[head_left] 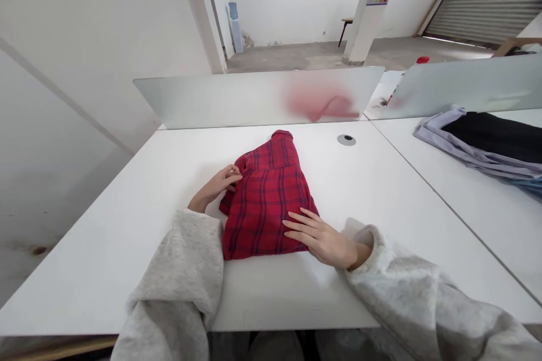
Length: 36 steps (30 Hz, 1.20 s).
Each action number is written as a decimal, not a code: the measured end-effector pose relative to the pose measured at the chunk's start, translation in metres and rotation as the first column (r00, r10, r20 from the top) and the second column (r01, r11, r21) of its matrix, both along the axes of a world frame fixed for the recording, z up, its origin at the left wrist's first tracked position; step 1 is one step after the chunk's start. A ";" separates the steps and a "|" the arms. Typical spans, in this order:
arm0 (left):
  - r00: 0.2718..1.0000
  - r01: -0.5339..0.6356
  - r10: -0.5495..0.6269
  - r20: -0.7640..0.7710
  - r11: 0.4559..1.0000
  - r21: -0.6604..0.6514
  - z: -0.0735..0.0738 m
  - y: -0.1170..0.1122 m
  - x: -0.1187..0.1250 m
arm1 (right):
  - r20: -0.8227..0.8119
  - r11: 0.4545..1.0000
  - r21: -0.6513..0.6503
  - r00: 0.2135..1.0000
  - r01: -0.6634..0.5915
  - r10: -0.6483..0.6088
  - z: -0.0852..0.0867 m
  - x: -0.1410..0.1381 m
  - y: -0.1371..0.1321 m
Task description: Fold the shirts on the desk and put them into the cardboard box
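Note:
A red plaid shirt point(269, 203) with dark blue stripes lies folded into a narrowing bundle on the white desk, its narrow end pointing away from me. At the bundle's left edge, my left hand point(220, 185) has its fingers bent and pinched on the fabric; the fingertips are partly hidden by the cloth. My right hand point(324, 237) rests on the lower right corner of the shirt, fingers spread and laid flat over the cloth. Loose grey sleeves cover both of my forearms.
A frosted divider point(220, 101) stands along the back of the desk point(169, 169), with a blurred red shape behind it. On the adjoining desk at right is a pile of folded clothes point(491, 138). A round cable grommet point(346, 140) sits near the divider.

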<state>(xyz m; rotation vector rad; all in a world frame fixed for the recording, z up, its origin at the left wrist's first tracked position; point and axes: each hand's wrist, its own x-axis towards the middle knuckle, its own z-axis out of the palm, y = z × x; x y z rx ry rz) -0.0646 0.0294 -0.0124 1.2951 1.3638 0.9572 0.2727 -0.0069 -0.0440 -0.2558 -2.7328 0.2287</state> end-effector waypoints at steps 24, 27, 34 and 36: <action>0.446 0.178 0.141 -0.884 0.954 0.241 0.056 -0.012 0.034 | -0.050 0.993 0.050 0.993 -0.108 0.111 0.000 0.002 0.012; 0.424 0.483 0.097 -0.901 0.817 0.315 0.080 -0.041 0.088 | -0.079 0.988 -0.015 0.985 -0.154 0.152 0.003 0.003 0.014; 0.342 0.599 -0.019 -0.940 0.775 0.202 0.005 -0.042 0.143 | -0.346 0.940 -0.241 0.926 -0.243 0.151 0.012 0.013 0.019; 0.346 0.542 -0.019 -0.938 0.820 0.184 -0.015 -0.033 0.138 | -0.305 0.952 -0.283 0.952 -0.121 0.031 0.012 0.014 0.020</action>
